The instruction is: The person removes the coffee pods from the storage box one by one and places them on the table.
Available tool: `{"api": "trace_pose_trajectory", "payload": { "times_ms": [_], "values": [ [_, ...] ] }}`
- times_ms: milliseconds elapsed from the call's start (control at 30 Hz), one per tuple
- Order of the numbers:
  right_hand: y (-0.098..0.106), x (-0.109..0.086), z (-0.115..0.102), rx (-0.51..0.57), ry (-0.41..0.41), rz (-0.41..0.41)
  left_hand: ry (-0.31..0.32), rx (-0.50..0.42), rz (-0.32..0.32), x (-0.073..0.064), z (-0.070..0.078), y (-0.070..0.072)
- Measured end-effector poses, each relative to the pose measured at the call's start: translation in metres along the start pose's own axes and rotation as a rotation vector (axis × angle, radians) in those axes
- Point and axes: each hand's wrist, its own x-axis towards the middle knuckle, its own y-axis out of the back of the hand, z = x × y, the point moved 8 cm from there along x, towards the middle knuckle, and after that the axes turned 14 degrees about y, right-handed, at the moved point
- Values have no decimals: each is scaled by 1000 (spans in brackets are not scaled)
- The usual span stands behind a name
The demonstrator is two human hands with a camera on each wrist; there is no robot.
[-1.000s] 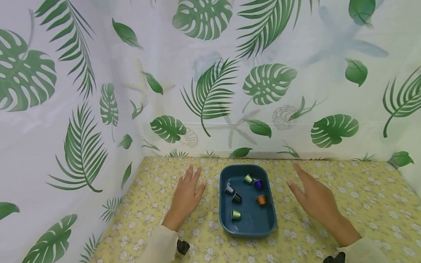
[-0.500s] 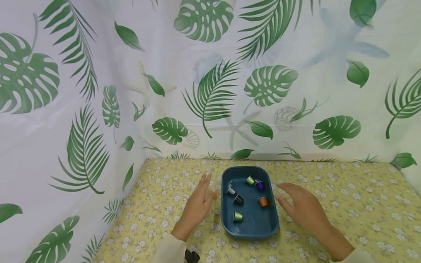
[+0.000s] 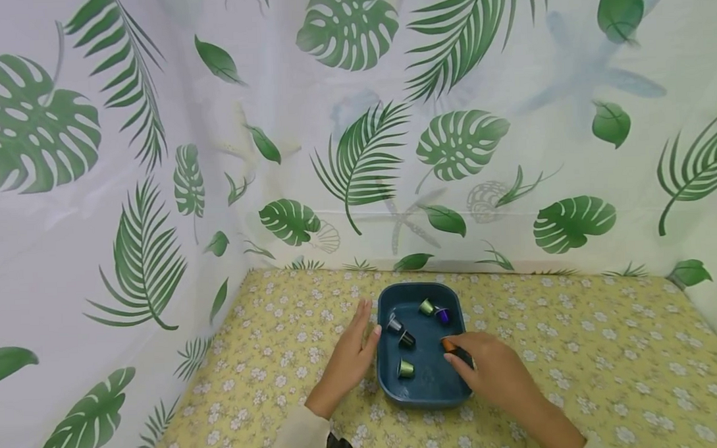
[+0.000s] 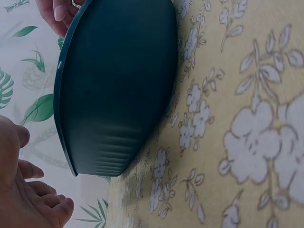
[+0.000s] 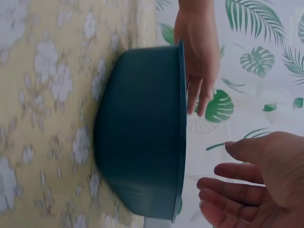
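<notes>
A dark blue tray (image 3: 423,386) holds several small coffee capsules. My right hand (image 3: 496,367) reaches over its right edge, thumb and forefinger spread around the orange capsule (image 3: 448,344) in the head view. The right wrist view has that hand's fingers (image 5: 232,190) bent and apart above the rim, nothing seen between them. Along the tray's left side my left hand (image 3: 348,356) stands with extended fingers, the thumb close to the rim; contact is unclear. Inside lie a green capsule (image 3: 406,369), a black one (image 3: 407,339), a silver one (image 3: 394,323), another green one (image 3: 426,307) and a purple one (image 3: 443,315).
Under the tray is a yellow floral tablecloth (image 3: 268,359). A white leaf-printed curtain (image 3: 359,250) rises behind the table, and more of it hangs on the left side (image 3: 69,260). Dark wrist straps, one of them the left strap (image 3: 339,447), sit below the sleeves.
Both hands have moved inward toward the tray. My right hand has passed over the right rim to the orange capsule, while my left has come up close to the left rim.
</notes>
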Motion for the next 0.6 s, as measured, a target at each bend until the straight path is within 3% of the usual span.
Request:
{"api": "trace_pose_trajectory", "payload": {
  "times_ms": [267,600],
  "values": [
    [-18,4,-10,33,-27,-104,-11,-25,-23,3,-2,-7],
    [-44,13,-22,185,-23,-170,-8,-22,-104,4,-4,-18]
  ]
}}
